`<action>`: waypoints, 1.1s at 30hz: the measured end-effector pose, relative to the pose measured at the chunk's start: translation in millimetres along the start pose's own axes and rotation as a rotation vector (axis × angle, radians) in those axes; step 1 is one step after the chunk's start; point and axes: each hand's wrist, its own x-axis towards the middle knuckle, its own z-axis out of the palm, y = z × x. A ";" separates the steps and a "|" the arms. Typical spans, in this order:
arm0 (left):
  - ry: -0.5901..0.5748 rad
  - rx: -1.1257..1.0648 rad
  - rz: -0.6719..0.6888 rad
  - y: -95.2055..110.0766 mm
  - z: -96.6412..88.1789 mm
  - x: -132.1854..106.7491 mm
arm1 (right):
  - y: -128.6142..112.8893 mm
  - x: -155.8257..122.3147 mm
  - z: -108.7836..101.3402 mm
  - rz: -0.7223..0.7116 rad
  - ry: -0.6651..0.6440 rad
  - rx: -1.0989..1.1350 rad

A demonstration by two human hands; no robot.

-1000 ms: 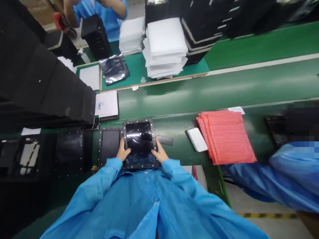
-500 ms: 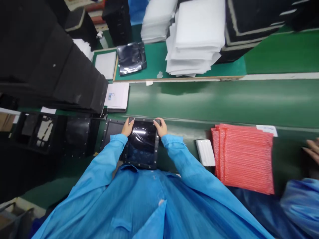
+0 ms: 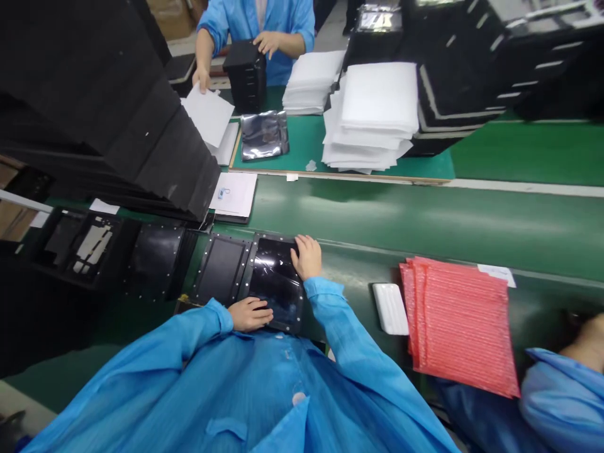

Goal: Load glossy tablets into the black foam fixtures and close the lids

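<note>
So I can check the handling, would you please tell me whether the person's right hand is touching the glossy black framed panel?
Touching: the head view shows the right hand lying on the glossy black framed panel, its fingers pressed flat on the panel's upper right part.

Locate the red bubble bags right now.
In the head view, the stack of red bubble bags lies on the green belt, right of the person's right hand, just beyond a white block.

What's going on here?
A person in a blue smock has their left hand and right hand on a black studded frame with a glossy panel, lying on a green conveyor belt. Pink bubble bags lie to its right. Across the belt, a co-worker holds a white sheet.
</note>
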 end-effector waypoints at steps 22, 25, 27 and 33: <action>0.156 -0.310 -1.026 -116.4 -20.1 -95.1 | -121.6 -108.0 -3.8 0.392 -0.083 0.189; 0.155 -0.370 -1.324 -123.3 -14.2 -95.8 | -137.6 -128.8 -8.4 0.537 -0.171 0.311; 0.234 -0.456 -1.434 -117.1 -14.3 -80.9 | -141.7 -129.0 -8.3 0.571 -0.181 0.340; 0.613 -0.855 -1.503 -101.7 -34.5 -66.1 | -132.6 -124.7 2.3 0.329 -0.163 0.251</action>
